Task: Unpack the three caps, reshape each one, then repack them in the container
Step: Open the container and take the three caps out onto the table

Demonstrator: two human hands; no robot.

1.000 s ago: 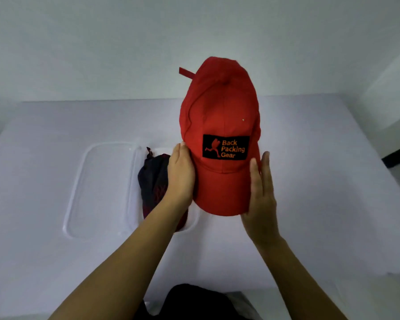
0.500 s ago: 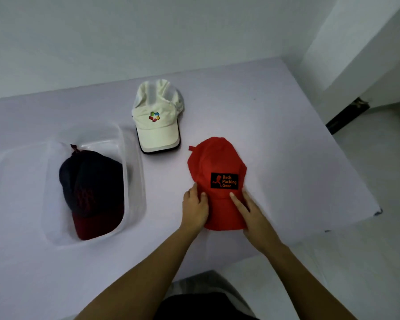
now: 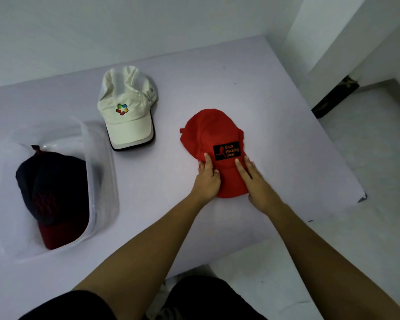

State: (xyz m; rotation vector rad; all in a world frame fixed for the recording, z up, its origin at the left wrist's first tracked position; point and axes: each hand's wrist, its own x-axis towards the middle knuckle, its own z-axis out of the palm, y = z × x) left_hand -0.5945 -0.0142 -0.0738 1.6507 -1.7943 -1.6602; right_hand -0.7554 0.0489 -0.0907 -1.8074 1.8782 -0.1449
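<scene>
A red cap point(image 3: 211, 137) with a black patch lies on the white table, brim towards me. My left hand point(image 3: 207, 179) rests on the brim's left edge with straight fingers. My right hand point(image 3: 255, 181) lies flat on the brim's right side, fingertips just below the patch. A cream cap point(image 3: 127, 112) with a coloured logo sits further back on the table. A dark navy cap point(image 3: 51, 188) with a maroon brim lies inside the clear plastic container point(image 3: 102, 172) at the left.
The table's right edge point(image 3: 337, 158) drops to a pale floor close to the red cap. A dark object point(image 3: 335, 95) lies on the floor by the wall. My dark-clothed legs point(image 3: 194, 299) are below the table's front edge.
The red cap went from held upright in front of me down onto the table. Both hands now lie on its brim. The view has swung right, showing the cream cap.
</scene>
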